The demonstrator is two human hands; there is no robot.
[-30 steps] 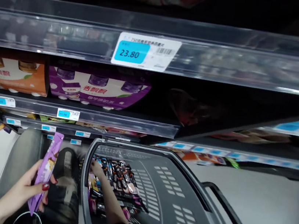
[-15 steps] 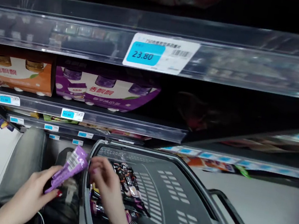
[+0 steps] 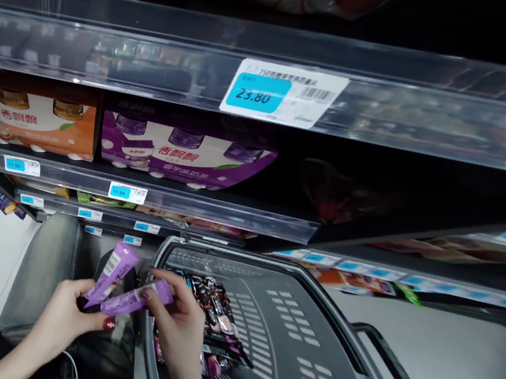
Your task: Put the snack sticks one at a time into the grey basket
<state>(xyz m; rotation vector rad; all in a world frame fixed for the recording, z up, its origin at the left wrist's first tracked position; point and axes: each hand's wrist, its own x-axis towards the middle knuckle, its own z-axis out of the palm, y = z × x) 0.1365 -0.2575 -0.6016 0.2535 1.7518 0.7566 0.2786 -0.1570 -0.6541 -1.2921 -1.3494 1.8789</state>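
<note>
Low in the head view, my left hand [image 3: 60,316] is closed on a slim purple sachet [image 3: 114,267] with a white barcode patch, tilted up to the right. A second purple sachet [image 3: 131,301] slants across between my hands. My right hand [image 3: 182,324] pinches its right end between thumb and fingers; its left end lies by my left fingertips, and I cannot tell whether they grip it too. Just beyond my right hand, several dark, shiny packets [image 3: 213,303] lie in a grey shopping basket [image 3: 293,339], partly hidden by that hand.
Shelves rise in front, with a large 23.80 price tag [image 3: 270,95] on one edge. Below it stand an orange drink pack [image 3: 31,127] and a purple drink pack [image 3: 182,154]. The basket's dark handle [image 3: 396,373] extends to the right. My knee [image 3: 47,267] is at lower left.
The purple sachets have fanned apart, so two now show instead of one bundle. My right hand has closed on one sachet's end. The view has shifted slightly.
</note>
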